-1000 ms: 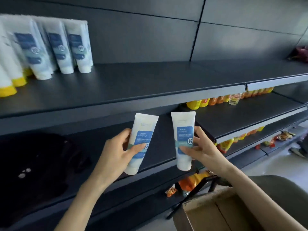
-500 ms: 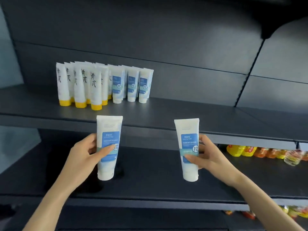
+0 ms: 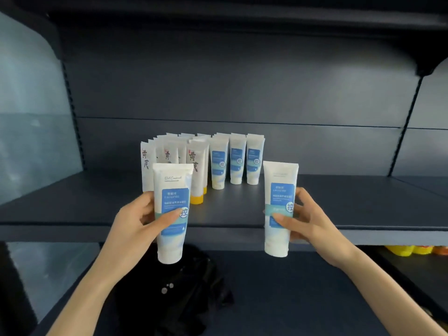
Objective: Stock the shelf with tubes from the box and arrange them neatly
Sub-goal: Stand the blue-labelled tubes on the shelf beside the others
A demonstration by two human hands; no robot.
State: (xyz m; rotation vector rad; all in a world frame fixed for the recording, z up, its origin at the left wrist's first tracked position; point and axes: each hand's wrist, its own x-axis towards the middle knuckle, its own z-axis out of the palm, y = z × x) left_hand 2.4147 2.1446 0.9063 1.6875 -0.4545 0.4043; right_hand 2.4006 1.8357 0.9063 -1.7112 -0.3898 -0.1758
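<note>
My left hand (image 3: 135, 224) grips a white tube with a blue label (image 3: 172, 190), held upright with its cap down, in front of the dark shelf (image 3: 339, 204). My right hand (image 3: 308, 221) grips a second, matching tube (image 3: 278, 185) the same way, to the right. Both tubes hang just before the shelf's front edge. On the shelf behind them stand several white tubes with yellow caps (image 3: 196, 170) at the left and three blue-label tubes (image 3: 237, 161) in a row to their right.
A lower shelf (image 3: 303, 287) below holds a black crumpled item (image 3: 191, 287). Yellow and orange bottles (image 3: 412, 249) show at the far right under the upper shelf. A pale wall panel (image 3: 31, 117) stands at the left.
Both hands have risen with their tubes toward the upper shelf. The view has swung left and closer, so the standing tubes now sit centred; the box has left the view.
</note>
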